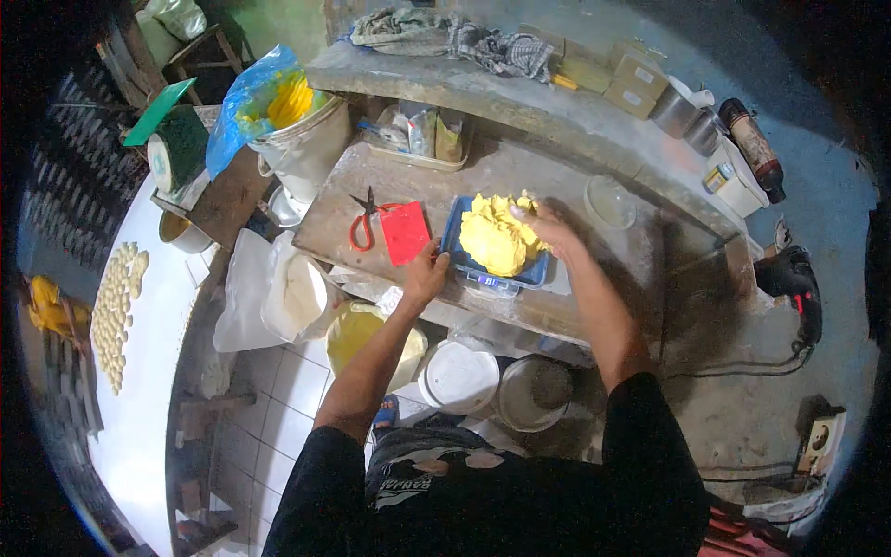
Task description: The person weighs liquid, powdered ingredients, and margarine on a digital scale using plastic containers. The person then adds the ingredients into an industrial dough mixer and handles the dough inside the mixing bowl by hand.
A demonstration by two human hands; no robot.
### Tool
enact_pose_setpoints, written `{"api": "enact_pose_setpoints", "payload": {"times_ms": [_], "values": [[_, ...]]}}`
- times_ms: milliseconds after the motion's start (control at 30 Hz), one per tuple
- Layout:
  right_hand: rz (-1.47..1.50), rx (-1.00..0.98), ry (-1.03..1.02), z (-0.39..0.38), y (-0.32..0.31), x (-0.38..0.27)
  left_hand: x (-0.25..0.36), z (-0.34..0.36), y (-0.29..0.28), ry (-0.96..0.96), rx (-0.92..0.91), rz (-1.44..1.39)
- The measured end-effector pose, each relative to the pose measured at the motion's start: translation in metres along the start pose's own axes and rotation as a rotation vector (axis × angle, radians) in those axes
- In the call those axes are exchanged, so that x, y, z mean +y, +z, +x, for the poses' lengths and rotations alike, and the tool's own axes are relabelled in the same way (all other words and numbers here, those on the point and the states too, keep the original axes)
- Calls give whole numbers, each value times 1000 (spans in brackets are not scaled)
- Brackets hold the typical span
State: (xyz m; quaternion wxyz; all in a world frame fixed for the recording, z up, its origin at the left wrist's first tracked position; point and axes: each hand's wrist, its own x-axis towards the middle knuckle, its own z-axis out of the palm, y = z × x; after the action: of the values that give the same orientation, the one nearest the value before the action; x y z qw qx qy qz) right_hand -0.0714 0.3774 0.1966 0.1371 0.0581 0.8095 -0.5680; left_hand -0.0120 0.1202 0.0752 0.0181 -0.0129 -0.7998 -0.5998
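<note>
A heaped lump of soft yellow fat, like margarine, fills a blue tray. The tray rests on a small scale with a lit display. My right hand reaches in from the right, its fingers closed into the lump's upper right side. At the tray's left, my left hand has its fingers closed at the lower right corner of a flat red scraper, close to the tray's rim. Beside the scraper lie scissors with orange-red handles, blades parted.
A white bucket lined with blue plastic holds more yellow fat. A bin of packets and a clear round lid sit on the wooden table. Several buckets stand below. Dough pieces cover the white table at left.
</note>
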Motion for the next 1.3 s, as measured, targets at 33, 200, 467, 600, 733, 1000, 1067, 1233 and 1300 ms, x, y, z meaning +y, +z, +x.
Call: {"api": "enact_pose_setpoints", "payload": {"times_ms": [33, 200, 467, 600, 733, 1000, 1067, 1233, 1300], "values": [[74, 30, -20, 1, -5, 2, 4, 1, 3, -5, 1, 55], [-215, 112, -79, -25, -17, -21, 1, -8, -9, 34, 44, 66], [355, 95, -158, -55, -67, 14, 7, -106, -47, 8, -34, -103], [995, 88, -199, -62, -74, 7, -27, -185, -79, -184, -37, -71], [1109, 35, -277, -82, -54, -41, -59, -253, -112, -387, 83, -89], [782, -136, -689, -125, -33, -116, -97, -333, -145, -529, 148, 1], [724, -31, -638, -105, -31, -99, -103, -346, -153, -608, 226, 13], [971, 61, -253, -34, -17, -4, -127, -384, -168, -622, 291, 4], [519, 288, -435, -37, 4, 10, -135, -397, -174, -677, 319, 17]]}}
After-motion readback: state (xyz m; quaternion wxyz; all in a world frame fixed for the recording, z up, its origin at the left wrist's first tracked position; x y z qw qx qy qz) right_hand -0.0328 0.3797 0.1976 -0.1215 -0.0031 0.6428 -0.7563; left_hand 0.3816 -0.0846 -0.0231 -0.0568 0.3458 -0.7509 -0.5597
